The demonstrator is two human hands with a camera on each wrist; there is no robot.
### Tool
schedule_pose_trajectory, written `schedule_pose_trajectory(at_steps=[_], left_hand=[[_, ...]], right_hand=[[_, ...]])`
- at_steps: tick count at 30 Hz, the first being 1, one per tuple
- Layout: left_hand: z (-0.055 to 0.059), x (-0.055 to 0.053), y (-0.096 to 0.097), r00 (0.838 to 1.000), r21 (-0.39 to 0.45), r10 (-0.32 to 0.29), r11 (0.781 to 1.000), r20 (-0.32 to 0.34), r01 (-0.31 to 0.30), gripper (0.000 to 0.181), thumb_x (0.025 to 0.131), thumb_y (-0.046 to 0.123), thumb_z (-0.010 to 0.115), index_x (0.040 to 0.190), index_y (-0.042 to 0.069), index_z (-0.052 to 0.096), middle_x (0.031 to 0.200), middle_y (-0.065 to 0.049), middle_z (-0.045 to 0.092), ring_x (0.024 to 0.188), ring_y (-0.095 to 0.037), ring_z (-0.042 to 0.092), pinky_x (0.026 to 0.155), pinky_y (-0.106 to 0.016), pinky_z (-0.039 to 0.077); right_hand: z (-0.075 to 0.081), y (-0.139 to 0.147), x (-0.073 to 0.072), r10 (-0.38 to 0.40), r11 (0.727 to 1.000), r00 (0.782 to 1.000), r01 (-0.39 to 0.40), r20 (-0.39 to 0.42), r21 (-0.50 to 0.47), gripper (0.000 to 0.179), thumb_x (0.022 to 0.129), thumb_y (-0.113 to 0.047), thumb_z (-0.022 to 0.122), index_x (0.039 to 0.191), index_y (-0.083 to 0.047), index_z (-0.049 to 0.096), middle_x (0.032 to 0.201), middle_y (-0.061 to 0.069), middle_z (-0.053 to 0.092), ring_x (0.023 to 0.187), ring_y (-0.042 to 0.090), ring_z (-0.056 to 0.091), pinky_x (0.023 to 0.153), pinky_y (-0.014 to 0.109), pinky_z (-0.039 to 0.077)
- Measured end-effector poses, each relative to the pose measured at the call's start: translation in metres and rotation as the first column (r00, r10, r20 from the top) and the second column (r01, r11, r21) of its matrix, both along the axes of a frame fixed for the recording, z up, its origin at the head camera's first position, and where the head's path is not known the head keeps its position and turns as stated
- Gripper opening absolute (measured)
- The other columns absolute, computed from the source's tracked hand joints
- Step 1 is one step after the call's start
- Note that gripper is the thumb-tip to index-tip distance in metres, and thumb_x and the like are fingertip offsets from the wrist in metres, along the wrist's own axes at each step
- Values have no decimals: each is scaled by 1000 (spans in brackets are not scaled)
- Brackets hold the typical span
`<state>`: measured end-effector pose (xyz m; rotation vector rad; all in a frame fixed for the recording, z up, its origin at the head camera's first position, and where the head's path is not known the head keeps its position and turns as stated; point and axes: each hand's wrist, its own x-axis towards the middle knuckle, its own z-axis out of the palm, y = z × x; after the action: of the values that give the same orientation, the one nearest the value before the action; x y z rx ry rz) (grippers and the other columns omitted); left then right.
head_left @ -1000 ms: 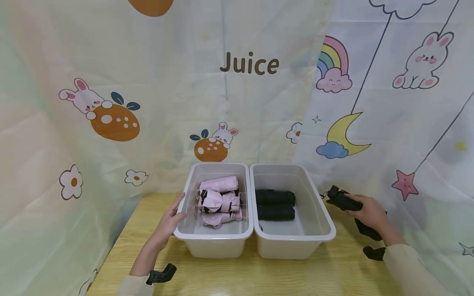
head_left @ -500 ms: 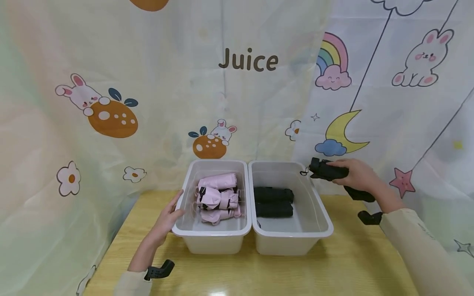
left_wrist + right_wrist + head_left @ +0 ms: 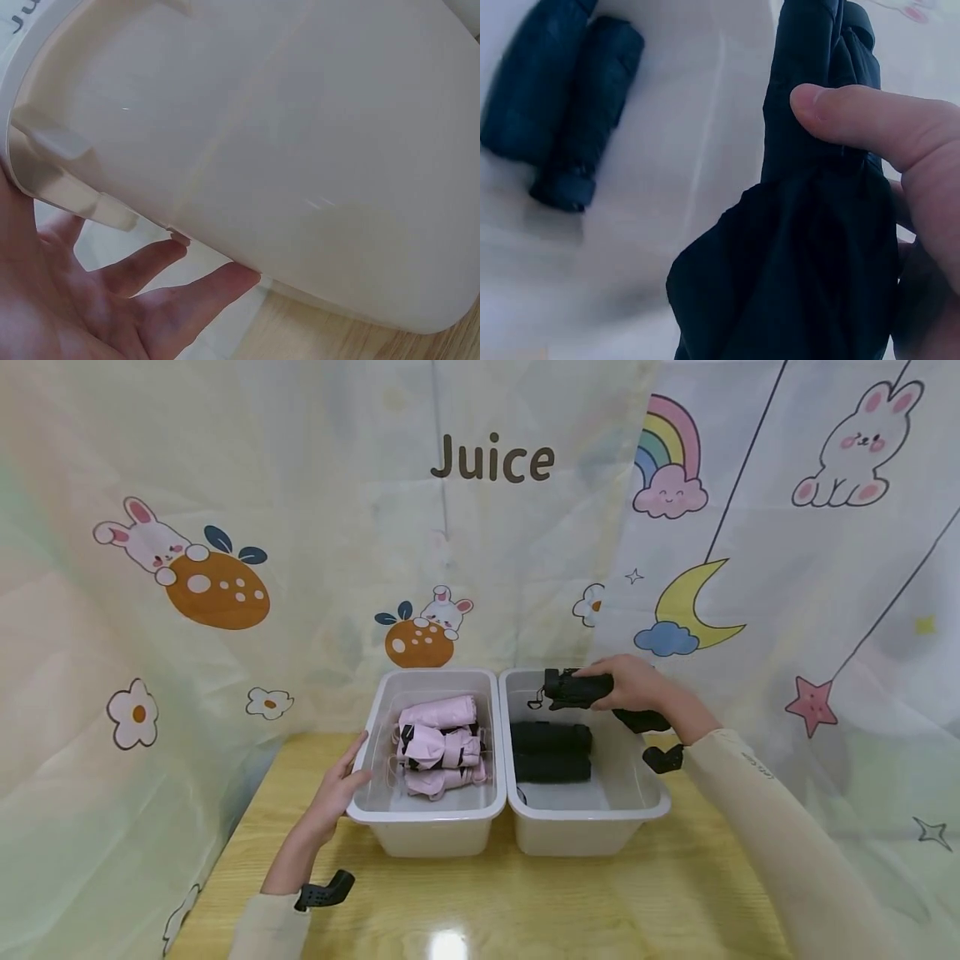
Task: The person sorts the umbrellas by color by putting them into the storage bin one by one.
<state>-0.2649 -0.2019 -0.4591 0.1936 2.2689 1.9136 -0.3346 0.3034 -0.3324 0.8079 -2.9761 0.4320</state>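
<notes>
In the head view, my right hand [image 3: 636, 683] grips a black folded umbrella [image 3: 579, 690] with a small wrist loop, above the far part of the right bin [image 3: 592, 816]. The right wrist view shows the thumb pressed on the umbrella's dark fabric [image 3: 810, 112], with loose folds hanging below. Two more black folded umbrellas [image 3: 551, 768] lie side by side in that bin. My left hand [image 3: 335, 793] rests at the left rim of the left bin [image 3: 427, 817]. In the left wrist view its extended fingers [image 3: 217, 292] touch the outer wall.
Inside the left bin lie several pink folded umbrellas [image 3: 441, 747]. Both bins stand side by side on a wooden table [image 3: 405, 902]. A printed curtain [image 3: 322, 527] hangs behind and along the sides.
My right hand has carried the black umbrella up and leftward, from beside the right bin to above it. The left hand stays at the left bin's rim. The head view has tilted slightly down.
</notes>
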Motion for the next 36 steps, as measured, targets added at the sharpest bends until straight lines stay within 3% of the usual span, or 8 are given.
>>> schedule_pose_trajectory(at_steps=[6,12,17,21,26,29,32,36], left_hand=[[-4,-3,2,1000,-10,19,1000,5,-19,67,99,13,49,156,34,20,158,-20,17,121,-53,42,71,-51,54],[-4,-3,-1,1000,-6,11,1000,14,-11,67,99,12,48,156,31,18,158,-20,15,123,-54,40,74,-54,53],[-3,-4,-1,1000,4,21,1000,6,-21,67,99,13,48,156,32,20,157,-21,17,121,-55,42,75,-56,53],[-1,-4,0,1000,7,6,1000,9,-6,67,100,13,48,156,33,18,158,-21,15,124,-54,40,76,-56,52],[1,-4,-2,1000,9,7,1000,15,-7,67,100,14,48,156,34,18,159,-19,13,126,-53,38,78,-57,51],[2,-4,-2,1000,11,7,1000,4,-7,66,100,14,48,156,34,18,159,-18,14,127,-52,37,79,-57,51],[1,-4,-1,1000,17,2,1000,-2,-2,66,100,13,48,156,32,19,158,-20,15,126,-52,38,80,-58,50],[-2,-3,1,1000,32,-5,999,4,5,67,100,12,49,156,31,19,157,-22,17,126,-53,38,81,-59,49]], right_hand=[[-21,-18,-17,-6,999,999,4,45,44,61,74,-21,85,131,-21,64,125,7,64,96,24,60,75,40,49],[-35,-35,-30,-12,997,995,4,98,78,58,75,-19,84,130,-22,65,123,7,65,92,20,60,73,36,49],[-42,-47,-38,0,999,990,-5,142,34,58,76,-18,83,131,-22,64,110,7,69,59,16,54,58,33,44],[-49,-52,-44,-16,1000,979,10,203,28,59,77,-18,82,132,-22,63,105,5,69,47,14,48,55,31,43],[-58,-53,-49,-17,1000,970,15,241,12,60,76,-17,84,132,-22,63,123,7,64,61,17,52,61,33,45],[-62,-52,-51,-5,1000,970,5,242,-1,60,75,-17,85,131,-21,64,131,9,59,89,22,59,72,37,48],[-68,-51,-51,-11,1000,965,15,262,-13,61,74,-17,85,131,-21,64,135,11,57,112,26,55,84,41,49],[-76,-49,-52,-31,999,956,37,291,-17,60,74,-17,86,130,-21,65,134,10,57,118,28,52,92,45,46]])
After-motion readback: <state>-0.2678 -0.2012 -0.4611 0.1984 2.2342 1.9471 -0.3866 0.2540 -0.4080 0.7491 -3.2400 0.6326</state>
